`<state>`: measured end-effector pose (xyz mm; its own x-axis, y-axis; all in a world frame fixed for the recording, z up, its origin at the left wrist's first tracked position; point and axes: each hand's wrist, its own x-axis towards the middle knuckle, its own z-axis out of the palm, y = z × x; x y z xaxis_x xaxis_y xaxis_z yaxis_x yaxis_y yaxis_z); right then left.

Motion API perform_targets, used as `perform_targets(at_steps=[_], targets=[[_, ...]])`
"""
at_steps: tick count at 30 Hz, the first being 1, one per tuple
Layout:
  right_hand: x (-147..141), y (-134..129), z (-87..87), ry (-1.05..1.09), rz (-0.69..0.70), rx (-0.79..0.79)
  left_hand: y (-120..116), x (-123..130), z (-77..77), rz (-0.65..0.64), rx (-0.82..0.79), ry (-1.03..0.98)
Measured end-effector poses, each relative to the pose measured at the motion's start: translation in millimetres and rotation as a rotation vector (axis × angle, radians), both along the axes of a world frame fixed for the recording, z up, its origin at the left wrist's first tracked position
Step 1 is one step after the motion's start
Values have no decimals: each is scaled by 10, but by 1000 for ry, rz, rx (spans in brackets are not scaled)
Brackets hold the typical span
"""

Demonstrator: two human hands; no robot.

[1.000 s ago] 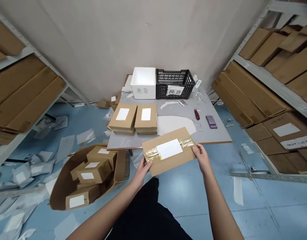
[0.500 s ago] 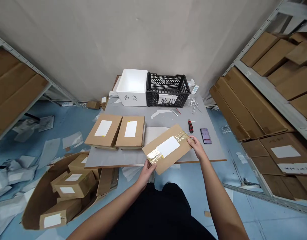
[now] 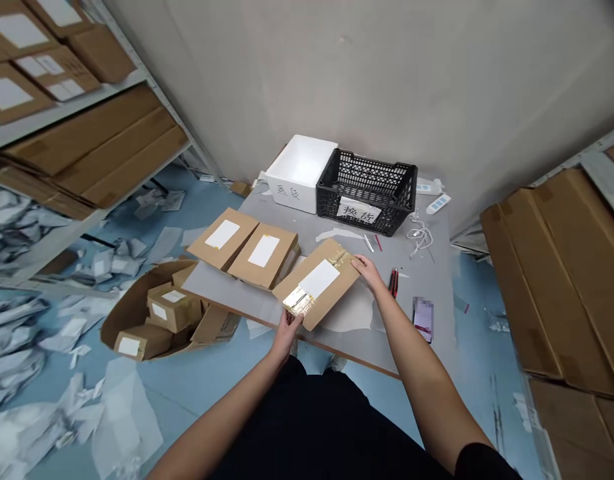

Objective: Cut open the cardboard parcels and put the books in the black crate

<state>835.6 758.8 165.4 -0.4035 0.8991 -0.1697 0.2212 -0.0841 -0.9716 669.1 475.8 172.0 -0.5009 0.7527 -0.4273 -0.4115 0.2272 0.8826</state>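
Note:
A brown cardboard box [image 3: 331, 293] with a white label and shiny tape at both ends is held tilted above the table's front part. My left hand [image 3: 285, 331] grips its near left corner, the thumb on top and the fingers partly hidden beneath. At the far right edge, my right hand [image 3: 367, 272] pinches the box, its fingers partly out of sight. Just left of the held box, a labelled cardboard box [image 3: 279, 248] sits on the table beside another labelled box [image 3: 237, 233].
At the table's [image 3: 307, 230] back stand a white foam box [image 3: 291, 193] and a black crate [image 3: 381, 193]. A red-black utility knife [image 3: 394, 283], a phone [image 3: 423, 317] and a white cable [image 3: 421, 235] lie right. A large open carton [image 3: 131, 300] holds boxes on the littered floor.
The view has swung left, bringing more of the left shelf in and shifting the table rightwards. Both hands keep hold of the cardboard box, which has come closer to the two boxes beside it.

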Motion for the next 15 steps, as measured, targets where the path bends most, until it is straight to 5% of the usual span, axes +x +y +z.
perform_targets(at_steps=[4, 10, 15], targets=[[-293, 303, -57, -84, 96, 78, 54, 121, -63, 23, -37, -29], [-499, 457, -4, -243, 118, 225, -151, -76, -94, 14, -270, -151], [-506, 481, 32, -336, 196, 201, -123, -121, -32, -184, -171, -224]])
